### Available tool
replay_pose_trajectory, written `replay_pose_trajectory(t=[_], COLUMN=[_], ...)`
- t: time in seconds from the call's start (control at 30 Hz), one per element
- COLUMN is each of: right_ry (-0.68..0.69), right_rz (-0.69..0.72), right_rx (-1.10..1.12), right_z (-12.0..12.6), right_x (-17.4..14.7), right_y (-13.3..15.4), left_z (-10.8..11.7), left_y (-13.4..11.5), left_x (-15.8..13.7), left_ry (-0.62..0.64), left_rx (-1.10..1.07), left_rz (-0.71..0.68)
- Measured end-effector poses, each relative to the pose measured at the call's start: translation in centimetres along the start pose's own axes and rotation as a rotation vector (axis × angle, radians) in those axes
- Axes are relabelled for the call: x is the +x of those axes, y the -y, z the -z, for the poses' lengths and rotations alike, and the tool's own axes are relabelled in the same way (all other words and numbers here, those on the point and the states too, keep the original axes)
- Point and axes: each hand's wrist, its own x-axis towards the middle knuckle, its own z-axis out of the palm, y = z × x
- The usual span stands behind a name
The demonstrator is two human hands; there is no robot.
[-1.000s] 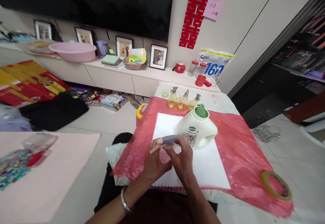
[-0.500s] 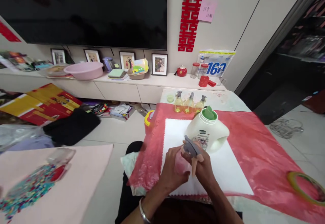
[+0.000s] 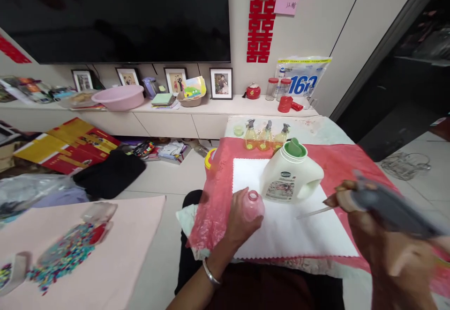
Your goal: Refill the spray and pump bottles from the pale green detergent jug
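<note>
My left hand (image 3: 239, 221) is wrapped round a small pink bottle (image 3: 253, 207), which stands uncapped with its round neck showing. Out to the right, my right hand (image 3: 376, 239) grips a grey spray nozzle (image 3: 390, 204) that is smeared by motion. A thin dip tube (image 3: 314, 212) sticks out leftward from it, over the white sheet (image 3: 295, 235). Behind the pink bottle stands a large cream detergent jug (image 3: 281, 183), with a green piece (image 3: 295, 147) in its mouth. Several yellowish spray bottles (image 3: 265, 136) with grey nozzles stand in a row behind the jug.
Red plastic film (image 3: 344, 165) covers much of the table. A small pale green cup (image 3: 238, 129) sits near the far edge. On the left, a pink-topped surface (image 3: 130, 225) holds scattered colourful pieces (image 3: 66, 258). A long white cabinet (image 3: 168, 121) runs along the wall.
The spray nozzle has come off the pink bottle. My right hand has carried it right and up, baring the dip tube. My left hand still holds the bottle.
</note>
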Motion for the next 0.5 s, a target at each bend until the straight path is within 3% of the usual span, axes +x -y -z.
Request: replay_pose_trajectory(t=[0.13, 0.2, 0.37, 0.5], right_ry=[0.447, 0.560, 0.542, 0.475], right_rz=[0.090, 0.115, 0.104, 0.099], right_rx=[-0.390, -0.620, -0.713, -0.610], right_z=[-1.4, -3.3, -7.3, -7.7], right_x=[-1.0, -2.2, -5.1, -5.6], right_y=[-1.8, -4.2, -10.2, -11.4], left_z=[-0.2, -0.6, -1.7, -2.3], left_y=[0.5, 0.9, 1.5, 2.2], left_x=[1.5, 2.4, 4.6, 5.6], left_ry=[-0.110, -0.159, -0.239, -0.241], left_rx=[-0.038, -0.056, 0.008, 0.102], left_rz=[0.055, 0.087, 0.053, -0.007])
